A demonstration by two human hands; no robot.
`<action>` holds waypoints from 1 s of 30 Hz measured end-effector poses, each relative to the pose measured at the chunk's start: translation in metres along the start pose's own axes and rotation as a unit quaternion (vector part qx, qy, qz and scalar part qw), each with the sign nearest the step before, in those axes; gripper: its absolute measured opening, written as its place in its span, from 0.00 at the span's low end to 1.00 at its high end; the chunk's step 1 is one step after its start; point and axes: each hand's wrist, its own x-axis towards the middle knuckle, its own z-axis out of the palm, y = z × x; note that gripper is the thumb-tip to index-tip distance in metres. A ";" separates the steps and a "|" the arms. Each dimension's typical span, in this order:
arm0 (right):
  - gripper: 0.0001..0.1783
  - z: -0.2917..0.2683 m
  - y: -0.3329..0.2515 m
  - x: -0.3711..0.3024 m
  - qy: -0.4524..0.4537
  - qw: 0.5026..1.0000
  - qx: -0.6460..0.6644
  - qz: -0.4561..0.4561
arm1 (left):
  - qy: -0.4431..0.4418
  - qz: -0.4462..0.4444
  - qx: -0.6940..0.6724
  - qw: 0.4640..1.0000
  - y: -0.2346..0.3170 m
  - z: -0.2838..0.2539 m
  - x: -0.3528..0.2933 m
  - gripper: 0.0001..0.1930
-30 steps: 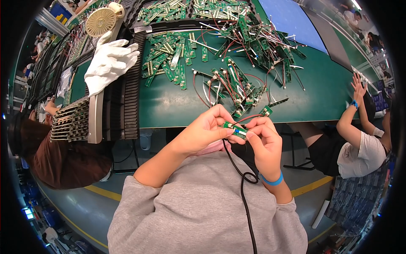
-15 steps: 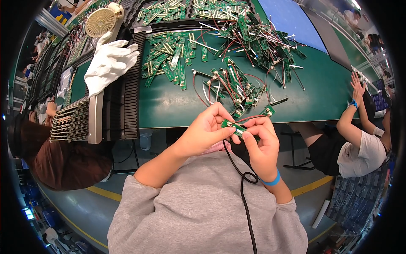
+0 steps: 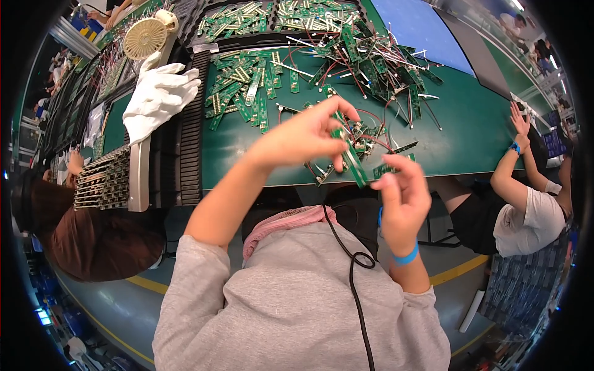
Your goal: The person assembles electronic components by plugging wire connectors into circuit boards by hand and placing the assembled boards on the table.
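While raised above the green tabletop (image 3: 458,133), the left hand (image 3: 303,133) pinches a narrow green circuit strip (image 3: 351,162); right hand (image 3: 401,195) half-curled, empty, just beside it. Strip looks light, stiff, snappable: hold by the edges.

Grey sleeves (image 3: 204,272), blue wristband (image 3: 406,255)

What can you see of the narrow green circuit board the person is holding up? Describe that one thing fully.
The green circuit board is a slim, flat strip with small pale parts along it. It is tilted, its upper end pinched in the fingers of the left hand, its lower end pointing down toward the right hand, whose fingertips are close beside it; contact there cannot be told. It is held in the air above the near edge of the green table.
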 end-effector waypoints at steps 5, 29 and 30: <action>0.09 -0.041 0.041 0.071 0.078 0.994 -0.063 0.031 | 0.111 -0.050 0.274 0.954 0.002 -0.041 0.032 0.15; 0.17 -0.078 0.096 0.120 0.053 0.975 0.175 0.122 | 0.421 -0.055 0.556 0.714 -0.061 -0.113 0.019 0.14; 0.19 -0.080 0.093 0.114 0.039 0.966 0.230 0.109 | 0.414 -0.075 0.576 0.700 -0.060 -0.112 0.030 0.16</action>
